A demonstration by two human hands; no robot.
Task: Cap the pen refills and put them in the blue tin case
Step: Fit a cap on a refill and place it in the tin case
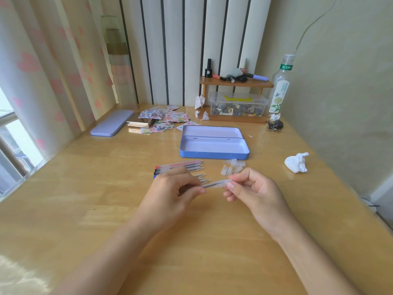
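A thin clear plastic refill (209, 185), axis 9-to-3 o'clock, is pinched by the left hand (170, 193); its clear cap (221, 182) is clamped by the right hand (254, 191) at 3 o'clock.

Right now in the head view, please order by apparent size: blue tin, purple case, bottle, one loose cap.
1. blue tin
2. purple case and bottle: alike, and both lie farther off, so unranked
3. loose cap

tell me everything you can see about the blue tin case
The blue tin case is a flat rectangular metal box with rounded corners, lying open on the wooden desk. Its hinged lid lies back flat behind it. The pale lavender inside looks empty. Neither hand touches it; it lies just beyond the refills.
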